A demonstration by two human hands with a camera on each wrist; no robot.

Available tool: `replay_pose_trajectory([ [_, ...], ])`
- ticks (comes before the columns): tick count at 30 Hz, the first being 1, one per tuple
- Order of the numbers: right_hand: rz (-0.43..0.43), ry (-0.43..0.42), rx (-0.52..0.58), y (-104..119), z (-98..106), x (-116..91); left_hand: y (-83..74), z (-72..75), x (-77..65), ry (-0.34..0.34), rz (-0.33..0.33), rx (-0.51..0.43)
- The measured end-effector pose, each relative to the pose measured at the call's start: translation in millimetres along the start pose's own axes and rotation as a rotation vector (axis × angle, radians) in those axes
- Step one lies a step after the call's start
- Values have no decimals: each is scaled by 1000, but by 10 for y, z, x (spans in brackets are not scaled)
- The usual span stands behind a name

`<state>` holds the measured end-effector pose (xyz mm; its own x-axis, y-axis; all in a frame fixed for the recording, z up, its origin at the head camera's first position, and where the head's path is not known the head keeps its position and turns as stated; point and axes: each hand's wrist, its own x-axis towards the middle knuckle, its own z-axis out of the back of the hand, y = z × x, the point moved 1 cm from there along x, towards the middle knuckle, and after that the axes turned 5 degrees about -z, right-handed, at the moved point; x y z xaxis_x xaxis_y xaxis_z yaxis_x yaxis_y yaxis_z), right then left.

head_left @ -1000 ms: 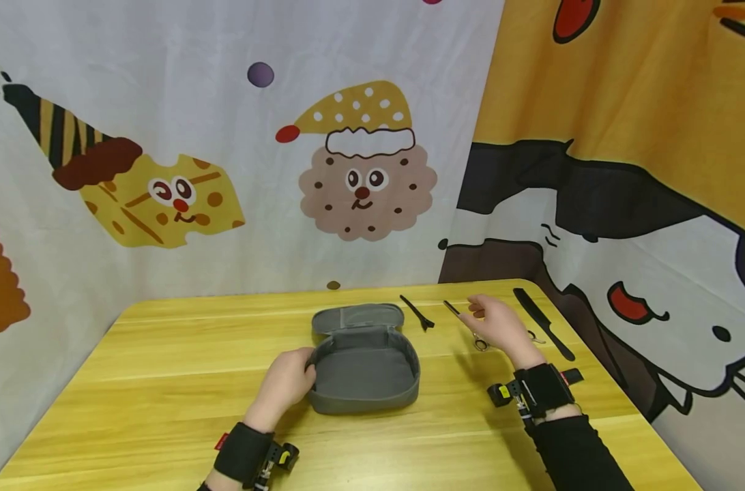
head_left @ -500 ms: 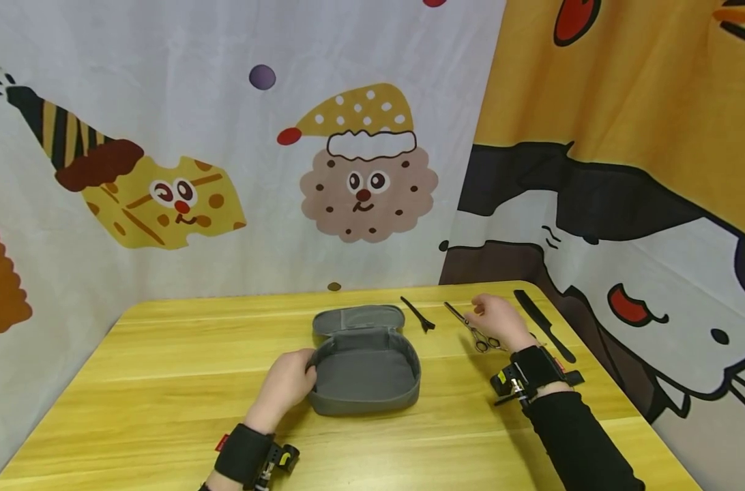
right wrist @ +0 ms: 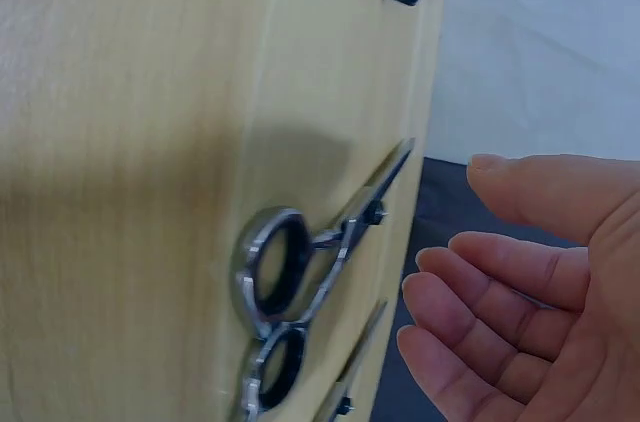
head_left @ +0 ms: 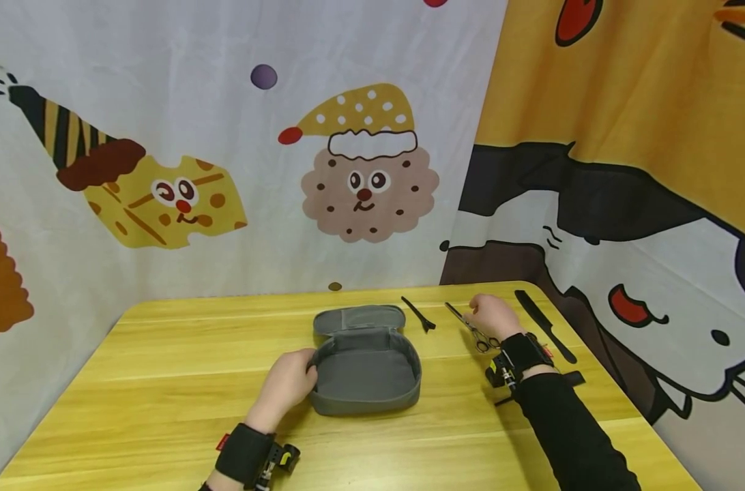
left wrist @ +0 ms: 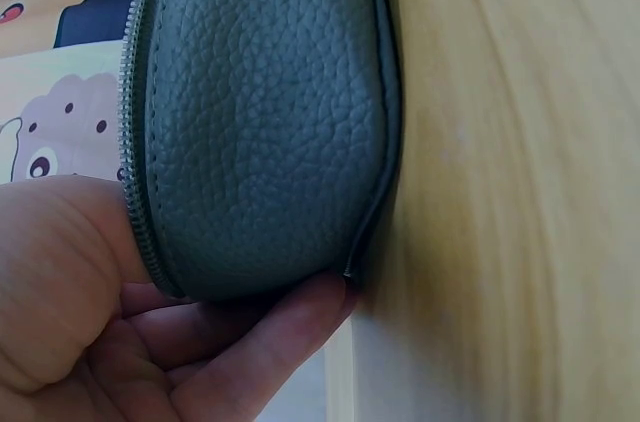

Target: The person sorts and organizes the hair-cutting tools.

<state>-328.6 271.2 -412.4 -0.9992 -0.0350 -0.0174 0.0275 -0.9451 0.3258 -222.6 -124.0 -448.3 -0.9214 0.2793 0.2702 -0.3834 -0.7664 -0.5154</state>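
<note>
Table (head_left: 133, 395): wide stretch of wood at lower left, plenty of room to move that way
Left hand (head_left: 286, 382): lower left of middle, pinching the left wall of the case (head_left: 366, 407), maybe to hold it steady
Lid (head_left: 360, 318): tipped back at the middle of the frame
Clip (head_left: 417, 313): lying right of the lid, slanted, near the back edge
Scissors (right wrist: 329, 278): right of the clip, flat on the wood, handles toward the front; a strip of wood lies between them and the case
Right hand (head_left: 495, 317): right of middle, by the scissors but apart, fingers softly bent, thumb away, holding nothing; looks like the reaching step, and the next move calls for a careful pinch
Other pair (right wrist: 350, 372): mostly hidden behind that hand, close to the scissors
Comb (head_left: 535, 313): far right, along the right edge, so little room there
</note>
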Motion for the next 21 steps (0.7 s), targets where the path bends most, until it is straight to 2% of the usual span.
replay_pose_trajectory([
  [8,-46,43,1,-35,-86,73,-3,-2,-8,-4,0,-3],
  [21,-45,23,-29,-59,-226,115,-12,19,-6,2,1,-16],
])
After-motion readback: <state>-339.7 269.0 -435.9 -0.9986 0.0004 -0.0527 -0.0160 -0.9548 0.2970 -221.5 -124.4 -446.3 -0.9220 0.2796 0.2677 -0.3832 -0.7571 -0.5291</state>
